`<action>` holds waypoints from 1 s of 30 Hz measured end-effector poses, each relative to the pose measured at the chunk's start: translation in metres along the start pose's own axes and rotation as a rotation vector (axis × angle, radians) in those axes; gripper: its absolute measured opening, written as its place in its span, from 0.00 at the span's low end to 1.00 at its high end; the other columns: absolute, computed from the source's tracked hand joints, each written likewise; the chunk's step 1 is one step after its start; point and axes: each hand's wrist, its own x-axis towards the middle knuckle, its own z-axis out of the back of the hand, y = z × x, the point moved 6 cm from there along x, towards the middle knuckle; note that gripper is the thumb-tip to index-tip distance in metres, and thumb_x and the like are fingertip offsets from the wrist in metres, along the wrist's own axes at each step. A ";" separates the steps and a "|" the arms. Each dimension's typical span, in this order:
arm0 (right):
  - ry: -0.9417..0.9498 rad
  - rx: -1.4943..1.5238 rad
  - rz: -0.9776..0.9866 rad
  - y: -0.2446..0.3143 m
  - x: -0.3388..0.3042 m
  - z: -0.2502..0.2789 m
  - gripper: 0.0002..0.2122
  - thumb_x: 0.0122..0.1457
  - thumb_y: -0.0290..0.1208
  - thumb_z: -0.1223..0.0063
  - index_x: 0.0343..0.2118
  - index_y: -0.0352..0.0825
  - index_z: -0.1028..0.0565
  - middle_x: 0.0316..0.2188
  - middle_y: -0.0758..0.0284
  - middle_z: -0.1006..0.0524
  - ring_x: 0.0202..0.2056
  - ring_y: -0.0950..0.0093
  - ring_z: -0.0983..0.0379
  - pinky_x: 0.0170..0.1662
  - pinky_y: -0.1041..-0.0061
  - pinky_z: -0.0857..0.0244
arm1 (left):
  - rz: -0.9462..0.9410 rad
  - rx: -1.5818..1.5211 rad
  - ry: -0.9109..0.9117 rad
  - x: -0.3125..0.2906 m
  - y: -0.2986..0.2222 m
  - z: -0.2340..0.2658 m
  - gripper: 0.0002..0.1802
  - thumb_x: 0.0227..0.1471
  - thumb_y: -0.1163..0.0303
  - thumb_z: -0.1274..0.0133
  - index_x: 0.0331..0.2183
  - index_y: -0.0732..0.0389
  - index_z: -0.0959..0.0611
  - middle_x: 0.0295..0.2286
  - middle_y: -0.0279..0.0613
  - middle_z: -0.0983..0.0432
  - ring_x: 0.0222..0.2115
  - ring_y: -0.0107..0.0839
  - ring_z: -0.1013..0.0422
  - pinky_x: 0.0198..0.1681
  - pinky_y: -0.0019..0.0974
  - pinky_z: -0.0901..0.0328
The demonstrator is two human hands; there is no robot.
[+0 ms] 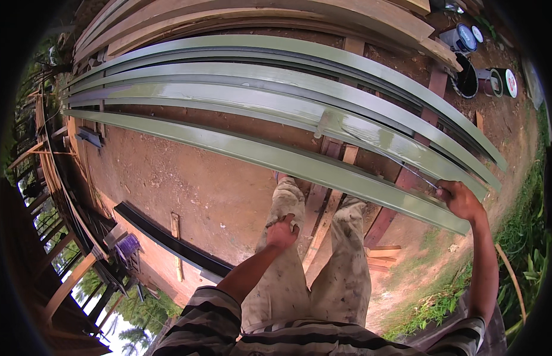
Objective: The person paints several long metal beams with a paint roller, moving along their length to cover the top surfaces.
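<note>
My right hand (462, 200) is closed round the handle of a paint roller with a long thin metal rod. The paint roller's sleeve (324, 122) rests on a wide green beam (246, 98), where the coating looks wet and glossy. Nearest to me lies another green beam (228, 141), its right end close below my right hand. Farther off, two more long green beams run alongside. My left hand (282, 231) lies on my left knee, over paint-spotted trousers, with nothing held and its fingers partly apart.
Wooden supports (332, 204) lie crosswise under the beams. Stacked timber (270, 21) fills the far side. Paint buckets (465, 38) and cans stand at the far right. A dark metal channel (169, 240) lies at the lower left. Grass (433, 311) borders the dirt ground on the right.
</note>
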 end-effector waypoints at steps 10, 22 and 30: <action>-0.107 0.202 -0.090 -0.170 -0.161 -0.004 0.17 0.70 0.41 0.51 0.37 0.28 0.22 0.24 0.55 0.24 0.25 0.68 0.31 0.33 0.64 0.34 | 0.061 0.096 0.047 -0.011 -0.024 -0.031 0.26 0.54 0.56 0.48 0.54 0.53 0.24 0.46 0.54 0.19 0.45 0.59 0.23 0.51 0.59 0.30; -0.055 0.116 -0.019 -0.111 -0.063 -0.011 0.17 0.70 0.40 0.51 0.34 0.28 0.26 0.19 0.56 0.31 0.24 0.59 0.33 0.33 0.61 0.38 | 0.062 0.013 0.012 -0.006 -0.005 -0.043 0.27 0.55 0.59 0.47 0.55 0.53 0.25 0.49 0.55 0.22 0.47 0.58 0.25 0.52 0.56 0.30; -0.104 0.011 0.141 0.076 0.054 0.012 0.13 0.69 0.35 0.51 0.41 0.29 0.22 0.32 0.43 0.23 0.38 0.43 0.26 0.44 0.54 0.34 | 0.049 -0.022 -0.046 -0.022 0.032 -0.031 0.29 0.54 0.57 0.45 0.56 0.56 0.25 0.54 0.55 0.26 0.56 0.55 0.31 0.61 0.55 0.37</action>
